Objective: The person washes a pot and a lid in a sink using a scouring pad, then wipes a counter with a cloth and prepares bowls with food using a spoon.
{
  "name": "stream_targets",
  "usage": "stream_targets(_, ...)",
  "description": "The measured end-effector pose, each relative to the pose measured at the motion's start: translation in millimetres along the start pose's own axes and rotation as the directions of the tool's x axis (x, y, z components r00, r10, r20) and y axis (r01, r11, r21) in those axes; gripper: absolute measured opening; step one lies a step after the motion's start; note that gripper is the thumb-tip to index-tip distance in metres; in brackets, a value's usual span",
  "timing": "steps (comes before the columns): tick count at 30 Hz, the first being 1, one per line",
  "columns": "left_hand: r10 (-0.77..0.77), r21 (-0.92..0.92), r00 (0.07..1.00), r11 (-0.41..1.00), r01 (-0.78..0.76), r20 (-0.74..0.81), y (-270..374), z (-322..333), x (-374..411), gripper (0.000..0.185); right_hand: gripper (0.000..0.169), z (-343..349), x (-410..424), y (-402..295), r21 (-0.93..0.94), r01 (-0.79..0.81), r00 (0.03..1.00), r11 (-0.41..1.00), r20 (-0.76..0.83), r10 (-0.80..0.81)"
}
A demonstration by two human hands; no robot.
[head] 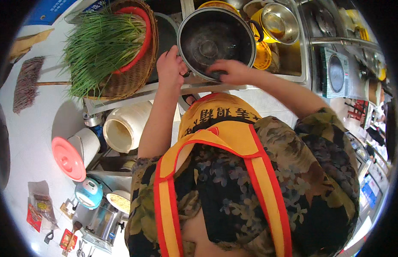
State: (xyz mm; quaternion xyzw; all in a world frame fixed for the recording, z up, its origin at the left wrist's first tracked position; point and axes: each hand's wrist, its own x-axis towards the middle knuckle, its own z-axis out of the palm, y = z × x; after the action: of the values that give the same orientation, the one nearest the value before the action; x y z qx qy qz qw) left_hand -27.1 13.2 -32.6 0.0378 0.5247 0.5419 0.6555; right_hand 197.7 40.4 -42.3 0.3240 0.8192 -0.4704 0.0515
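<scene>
A dark round pot (218, 41) with a pale metal rim is over the sink's front edge, its inside facing me. My left hand (171, 67) grips it at the near left, around a dark side handle that is mostly hidden. The opposite handle (258, 31) stands out at the right. My right hand (232, 72) is blurred and reaches over the near rim into the pot, fingers bent against the inner wall. Something dark shows under those fingers, but I cannot tell whether it is held or part of the pot.
To the left, a wicker basket (131, 82) carries a red basin (148, 35) of green scallions (99, 48). Yellow basins (263, 56) and a metal bowl (280, 24) crowd the steel sink (290, 69). A ceramic crock (121, 128) and a bucket with a pink lid (68, 159) stand lower left.
</scene>
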Motion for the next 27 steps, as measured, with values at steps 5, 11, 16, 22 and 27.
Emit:
stream_targets(5, 0.01, 0.047, 1.0, 0.999, -0.009, -0.021, 4.8, 19.8, -10.8, 0.022, 0.054, -0.3, 13.2, -3.6, 0.132, 0.016, 1.0, 0.991, -0.024, -0.013)
stream_targets(11, -0.001, 0.043, 1.0, 0.999, 0.001, -0.006, 6.4, -0.8, -0.6, 0.019, 0.051, -3.5, 0.9, 25.9, -0.009, 0.095, 0.991, 0.995, 0.1, -0.093)
stream_targets(16, -0.012, 0.138, 0.994, 0.99, 0.027, -0.109, 11.0, 3.2, 3.6, 0.017, 0.052, 1.0, 23.0, -22.5, 0.179, -0.069, 0.997, 0.981, 0.055, 0.06)
stream_targets(22, -0.024, 0.164, 0.998, 0.986, 0.033, -0.055, 21.8, -10.3, 3.4, 0.018, 0.043, -41.9, 14.7, 14.6, -0.431, -0.067, 0.907, 0.9, 0.35, 0.235)
stream_targets(27, -0.025, 0.161, 0.982, 0.985, 0.056, -0.189, 19.1, 1.3, 1.5, 0.02, 0.044, 2.0, 44.5, 24.9, -0.233, 0.042, 0.939, 0.972, 0.341, 0.041)
